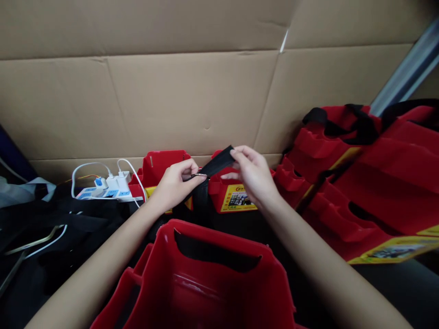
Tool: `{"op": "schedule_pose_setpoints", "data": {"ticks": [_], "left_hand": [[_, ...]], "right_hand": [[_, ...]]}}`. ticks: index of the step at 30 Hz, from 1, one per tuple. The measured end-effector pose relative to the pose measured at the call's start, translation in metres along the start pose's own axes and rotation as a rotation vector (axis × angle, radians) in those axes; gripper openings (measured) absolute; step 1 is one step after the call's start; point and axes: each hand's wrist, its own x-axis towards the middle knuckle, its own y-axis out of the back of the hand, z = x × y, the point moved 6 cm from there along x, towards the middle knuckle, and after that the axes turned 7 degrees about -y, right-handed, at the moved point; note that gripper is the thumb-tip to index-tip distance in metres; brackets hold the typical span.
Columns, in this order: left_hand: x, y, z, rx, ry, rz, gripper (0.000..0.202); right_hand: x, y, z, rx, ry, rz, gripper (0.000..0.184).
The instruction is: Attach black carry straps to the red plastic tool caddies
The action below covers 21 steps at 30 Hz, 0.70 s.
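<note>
- A wall of brown cardboard (171,100) stands behind everything, and a grey metal bar (408,68) slants across the top right corner.
- Far left, a white power strip (103,193) with plugs and white cables lies at the edge of a heap of black fabric (68,228).
- Nothing stands between the camera and the hands. The near red bin (222,297) fills the lower middle, below and between the two forearms.
- The left hand (174,185) has its grip closed. Thumb and fingers pinch the black strap (217,163) at its lower end, where a small metal ring (200,175) shows at the fingertips.
- The right hand (254,176) also has its grip closed, fingertips pinching the strap's upper end. Its other fingers are loosely curled beneath.
- The strap runs slanted between the two hands, held in the air above the small bins and just in front of the cardboard.
- The near red bin is open at the top with a slot cut in its far wall. Its inside looks bare, though the bottom is out of view.
- Two small red bins sit behind the hands: one (164,164) by the left hand, and one (219,189) under the right hand bearing a yellow label (238,199). What they hold is hidden.
- On the right, a stack of red bins (377,183) lies tilted and nested together, with black straps draped over its top and yellow labels on its sides.
</note>
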Motion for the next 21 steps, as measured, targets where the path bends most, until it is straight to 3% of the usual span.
{"op": "schedule_pose_setpoints", "data": {"ticks": [6,9,12,15,18,21], "left_hand": [[-0.001,-0.007,0.004,0.057,-0.099,-0.100,0.018],[-0.002,-0.008,0.003,0.101,-0.120,-0.118,0.017],[-0.002,-0.007,0.005,0.142,-0.139,-0.128,0.018],[-0.002,-0.003,0.010,0.208,-0.165,-0.118,0.018],[-0.003,-0.001,0.019,0.283,-0.234,-0.109,0.013],[-0.004,-0.001,0.024,0.346,-0.284,-0.110,0.006]], "right_hand": [[0.017,0.031,-0.014,0.141,-0.021,0.099,0.007],[0.023,0.032,-0.009,0.274,-0.158,0.049,0.012],[0.022,0.025,-0.003,0.272,-0.292,-0.054,0.016],[0.012,0.011,0.002,0.099,-0.318,-0.211,0.004],[-0.003,-0.007,0.002,-0.280,-0.186,-0.423,0.012],[-0.012,-0.017,0.003,-0.457,-0.101,-0.490,0.017]]}}
